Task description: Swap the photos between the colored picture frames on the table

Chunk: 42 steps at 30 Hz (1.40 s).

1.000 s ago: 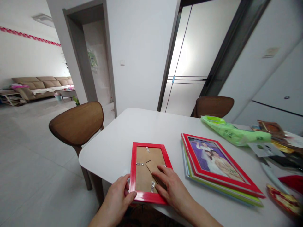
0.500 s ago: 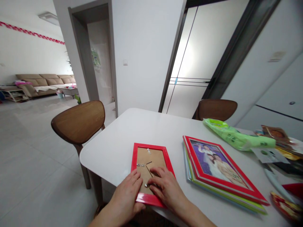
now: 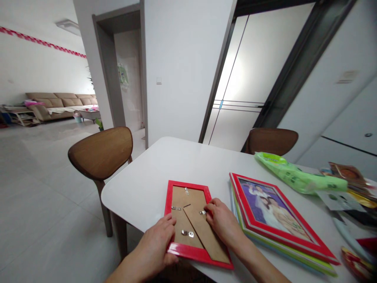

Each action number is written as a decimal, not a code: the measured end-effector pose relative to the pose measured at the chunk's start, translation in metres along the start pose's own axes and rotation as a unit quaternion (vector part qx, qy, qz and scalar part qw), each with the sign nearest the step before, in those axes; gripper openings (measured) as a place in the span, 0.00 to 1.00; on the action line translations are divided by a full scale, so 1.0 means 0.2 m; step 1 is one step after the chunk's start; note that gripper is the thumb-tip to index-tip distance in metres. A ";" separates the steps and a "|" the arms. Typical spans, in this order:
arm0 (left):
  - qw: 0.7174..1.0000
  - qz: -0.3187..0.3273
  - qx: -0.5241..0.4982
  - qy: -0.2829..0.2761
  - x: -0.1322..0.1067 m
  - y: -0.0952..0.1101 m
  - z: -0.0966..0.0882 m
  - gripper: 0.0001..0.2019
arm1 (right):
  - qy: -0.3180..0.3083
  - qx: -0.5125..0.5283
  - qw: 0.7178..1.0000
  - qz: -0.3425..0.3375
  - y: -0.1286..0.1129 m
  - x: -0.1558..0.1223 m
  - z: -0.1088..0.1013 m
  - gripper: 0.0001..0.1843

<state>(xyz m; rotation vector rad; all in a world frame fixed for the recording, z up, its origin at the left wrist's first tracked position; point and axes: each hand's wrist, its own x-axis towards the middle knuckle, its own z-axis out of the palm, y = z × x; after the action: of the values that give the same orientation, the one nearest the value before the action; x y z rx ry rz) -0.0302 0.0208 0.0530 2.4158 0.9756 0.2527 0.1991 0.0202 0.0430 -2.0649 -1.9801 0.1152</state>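
Note:
A red picture frame (image 3: 193, 251) lies face down near the table's edge, its brown backing board (image 3: 193, 196) showing. Small metal clips sit around the board, and a stand leg runs diagonally across it. My left hand (image 3: 156, 241) grips the frame's lower left edge, fingers on top and thumb at the near side. At the right side, the bent fingers of my right hand (image 3: 224, 224) close on a metal clip (image 3: 202, 212), which they partly cover.
Right of my right hand lies a stack of frames, topped by a red-framed photo (image 3: 273, 208). Behind it is a green plastic package (image 3: 303, 177). Wooden chairs (image 3: 101, 153) stand by the white table (image 3: 141, 173), and assorted items crowd its right end.
My right hand has moved from the lower clip up and right to the clip at the right side, uncovering the lower clip and stand leg. My left hand still holds the frame.

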 end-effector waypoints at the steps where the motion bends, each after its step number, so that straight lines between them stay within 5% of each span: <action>1: 1.000 0.004 0.000 0.001 0.00 0.00 0.00 0.20 | 0.003 -0.004 1.000 0.002 0.00 0.00 0.00 0.13; 8: 1.000 0.011 0.002 0.009 0.00 -0.01 0.01 0.22 | 0.026 -0.014 0.999 -0.032 -0.11 0.02 -0.02 0.12; 12: 1.000 0.002 0.000 0.009 0.01 0.00 0.01 0.18 | 0.007 0.037 0.992 -0.118 -0.27 0.07 0.04 0.11; 17: 1.000 0.016 -0.008 0.024 0.00 0.00 0.01 0.17 | 0.010 0.040 0.993 -0.107 -0.38 0.16 0.14 0.11; 26: 1.000 0.007 -0.017 0.012 0.00 -0.02 0.03 0.18 | 0.053 0.030 0.997 -0.044 -0.21 0.23 0.12 0.14; 33: 1.000 0.004 -0.017 0.010 0.00 -0.02 0.03 0.23 | 0.044 0.046 0.995 -0.074 -0.21 0.25 0.12 0.14; 42: 1.000 0.002 -0.013 0.022 -0.01 -0.05 0.08 0.18 | -0.004 0.065 0.996 -0.057 -0.15 -0.08 0.00 0.21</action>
<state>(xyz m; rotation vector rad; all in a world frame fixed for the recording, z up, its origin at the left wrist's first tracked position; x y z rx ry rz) -0.0315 0.0198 0.0335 2.3978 0.9795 0.3200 0.1689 0.0053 0.0492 -1.8698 -2.0326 0.2248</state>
